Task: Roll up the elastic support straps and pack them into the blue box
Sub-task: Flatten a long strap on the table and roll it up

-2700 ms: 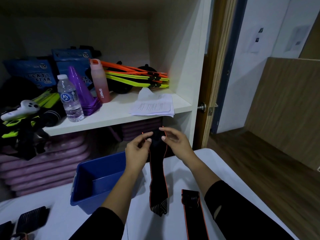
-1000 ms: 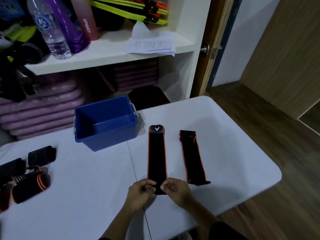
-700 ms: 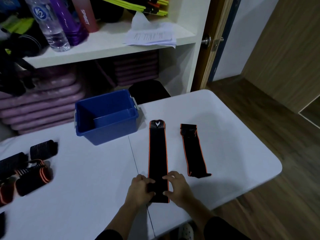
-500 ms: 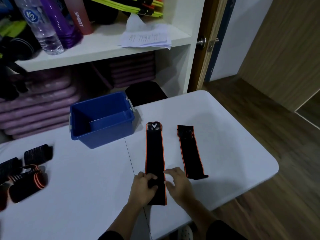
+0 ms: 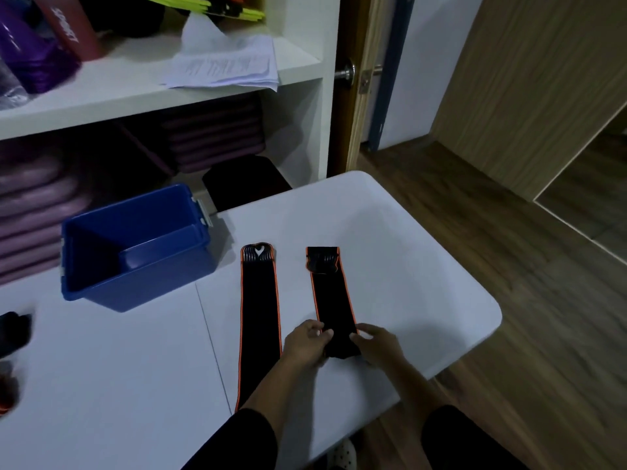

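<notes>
Two black elastic straps with orange edging lie flat and lengthwise on the white tabletop, side by side and apart, neither one rolled along its visible length.

Right strap: the shorter of the two. Its far end carries a ribbed tab. Its near end lies between both hands.

Left hand: fingers curled, thumb and fingertips pinching the left edge of the right strap's near end.

Right hand: fingers curled, pinching the right edge of the same end. Whether the end is folded over cannot be told; it is dark and partly covered by the fingers.

Left strap: longer, with a rounded tab bearing a pale heart-shaped mark at its far end. The left forearm crosses above its near part, so its near end is hidden. No hand holds it.

Blue box: open-topped, on the tabletop just beyond and left of the left strap's far end. No straps are visible inside it.

A dark bundle lies at the tabletop's left edge, blurred.

Behind: a white shelf with a stack of papers, purple cones and a pink bottle. Purple mats are stacked beneath it.
</notes>
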### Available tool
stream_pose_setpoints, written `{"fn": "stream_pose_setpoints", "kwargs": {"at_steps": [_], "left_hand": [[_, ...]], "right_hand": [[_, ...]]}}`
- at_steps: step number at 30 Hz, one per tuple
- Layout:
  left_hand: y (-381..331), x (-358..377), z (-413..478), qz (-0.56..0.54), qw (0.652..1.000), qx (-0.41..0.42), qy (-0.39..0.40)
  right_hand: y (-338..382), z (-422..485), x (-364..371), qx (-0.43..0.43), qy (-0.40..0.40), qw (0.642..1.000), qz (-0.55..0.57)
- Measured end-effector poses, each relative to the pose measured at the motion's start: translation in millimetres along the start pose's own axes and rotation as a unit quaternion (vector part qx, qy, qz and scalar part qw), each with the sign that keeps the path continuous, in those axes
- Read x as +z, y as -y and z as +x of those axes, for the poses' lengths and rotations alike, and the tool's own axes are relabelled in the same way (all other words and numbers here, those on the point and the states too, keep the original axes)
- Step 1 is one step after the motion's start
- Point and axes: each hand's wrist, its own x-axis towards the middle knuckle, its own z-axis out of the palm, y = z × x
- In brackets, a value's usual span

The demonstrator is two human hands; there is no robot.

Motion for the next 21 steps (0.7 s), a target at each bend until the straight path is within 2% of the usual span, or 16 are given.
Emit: {"fn": "stream_pose_setpoints", "kwargs": {"at_steps": [6, 9, 13, 17, 21], "left_hand": [[-1, 8, 8, -0.057, 0.997, -0.049, -0.005], [-1, 6, 10, -0.086, 0.994, -0.066, -0.033], [-14, -6, 11, -0.209, 0.975, -0.080, -0.005], [-33, -32, 11, -0.201, 0.980, -0.009, -0.009], [-61, -61, 6, -0.224, 0.971, 0.080, -0.019]], "right_hand": [[2, 4, -1, -0.012, 0.010, 0.997, 0.070], [4, 6, 1, -0.055, 0.014, 0.995, 0.078], [17, 11, -5, -0.125, 0.013, 0.989, 0.081], [51, 7, -17, -0.171, 0.039, 0.958, 0.227], [94, -4, -36, -0.225, 0.072, 0.934, 0.270]]}}
